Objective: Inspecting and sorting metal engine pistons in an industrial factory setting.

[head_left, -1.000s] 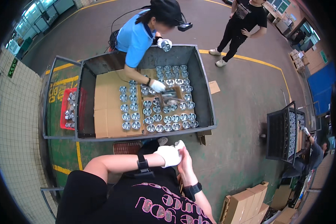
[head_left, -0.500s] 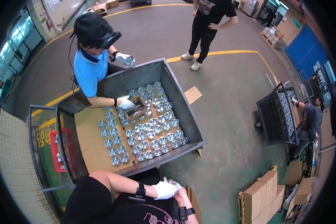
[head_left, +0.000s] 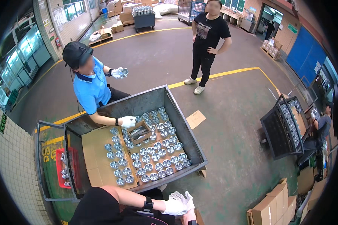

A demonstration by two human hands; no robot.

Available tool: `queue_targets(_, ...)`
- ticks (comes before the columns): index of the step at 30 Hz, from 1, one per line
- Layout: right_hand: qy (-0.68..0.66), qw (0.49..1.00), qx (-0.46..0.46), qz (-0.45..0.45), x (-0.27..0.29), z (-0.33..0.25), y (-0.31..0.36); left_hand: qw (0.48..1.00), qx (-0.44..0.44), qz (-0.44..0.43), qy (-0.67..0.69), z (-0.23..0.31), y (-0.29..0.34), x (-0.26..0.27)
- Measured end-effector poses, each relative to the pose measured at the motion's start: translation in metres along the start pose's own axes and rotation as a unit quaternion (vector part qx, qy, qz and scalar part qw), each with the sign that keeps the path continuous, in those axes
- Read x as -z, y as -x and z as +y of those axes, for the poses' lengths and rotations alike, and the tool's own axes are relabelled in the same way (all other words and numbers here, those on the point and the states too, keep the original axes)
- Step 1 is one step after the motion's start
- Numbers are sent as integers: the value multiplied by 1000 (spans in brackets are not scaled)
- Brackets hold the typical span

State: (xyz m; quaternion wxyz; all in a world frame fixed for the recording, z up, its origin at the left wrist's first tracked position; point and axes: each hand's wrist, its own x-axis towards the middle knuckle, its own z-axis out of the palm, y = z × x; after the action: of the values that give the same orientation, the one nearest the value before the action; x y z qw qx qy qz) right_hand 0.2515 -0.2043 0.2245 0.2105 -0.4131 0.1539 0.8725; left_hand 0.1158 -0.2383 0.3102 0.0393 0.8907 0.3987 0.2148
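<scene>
As the left hand [head_left: 172, 207], already in a white glove, lies against the base of the right hand [head_left: 189, 201], the step in hand looks like fitting the white right glove [head_left: 190, 205]. That glove covers the right hand's spread fingers, well clear of the metal cart [head_left: 184, 127] beyond; the right hand holds nothing visible, and whether the left fingers pinch the cuff cannot be told. The next move seems to call for drawing the cuff down snugly and seating each fingertip before anything is handled. Round metal parts [head_left: 161, 152] stand in rows on cardboard [head_left: 98, 152] inside the cart, where a co-worker's gloved hand [head_left: 127, 122] touches a small box [head_left: 142, 140].
</scene>
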Motion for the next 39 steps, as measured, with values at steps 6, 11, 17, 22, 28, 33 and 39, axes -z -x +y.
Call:
queue_targets(6,-108,886,79,-444,62,5,-33,913,23,-297,279,3,-11,1)
queue_targets(11,22,973,198,118,26,-4,-9,846,224,-347,336,-28,-36,47)
queue_targets(17,130,954,255,83,-20,-11,-18,890,249,-269,271,-26,-64,74)
queue_targets(22,218,926,306,41,-68,-18,-31,904,178,-257,291,-24,-58,56)
queue_targets(28,298,879,372,0,-120,-20,-43,903,1,-263,340,-19,-52,49)
queue_targets(33,357,833,423,-9,-139,-20,-40,906,79,-232,345,-42,-56,55)
queue_targets(39,451,757,472,-36,-173,-27,-34,832,75,-276,476,-49,-41,-6)
